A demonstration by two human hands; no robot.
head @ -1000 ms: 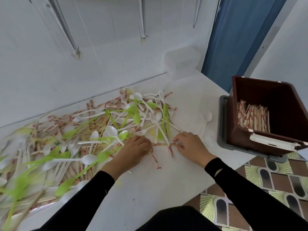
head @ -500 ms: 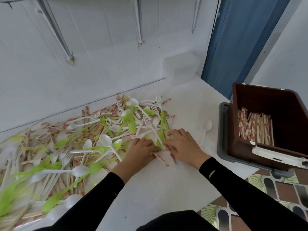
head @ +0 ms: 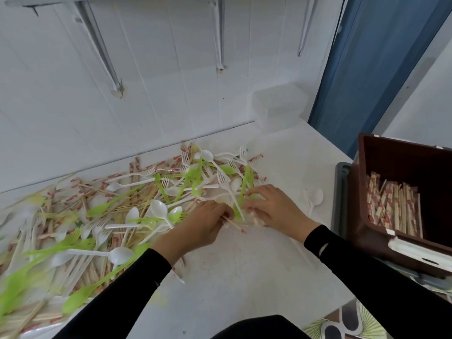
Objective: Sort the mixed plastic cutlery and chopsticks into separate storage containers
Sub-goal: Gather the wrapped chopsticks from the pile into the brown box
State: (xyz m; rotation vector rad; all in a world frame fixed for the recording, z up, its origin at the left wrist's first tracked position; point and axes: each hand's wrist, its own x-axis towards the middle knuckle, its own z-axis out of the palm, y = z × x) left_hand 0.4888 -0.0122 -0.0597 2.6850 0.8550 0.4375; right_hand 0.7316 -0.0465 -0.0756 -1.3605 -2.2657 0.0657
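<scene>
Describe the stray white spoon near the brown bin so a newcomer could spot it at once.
Start at the brown bin on the right. Left of it, one white spoon lies alone on the white table. Every other spoon is tangled in the cutlery pile, left of the right hand.

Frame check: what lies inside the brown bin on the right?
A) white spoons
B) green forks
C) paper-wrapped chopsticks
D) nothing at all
C: the brown bin holds chopsticks in red-printed paper sleeves, lying side by side, with no fork or spoon visible among them.
</scene>
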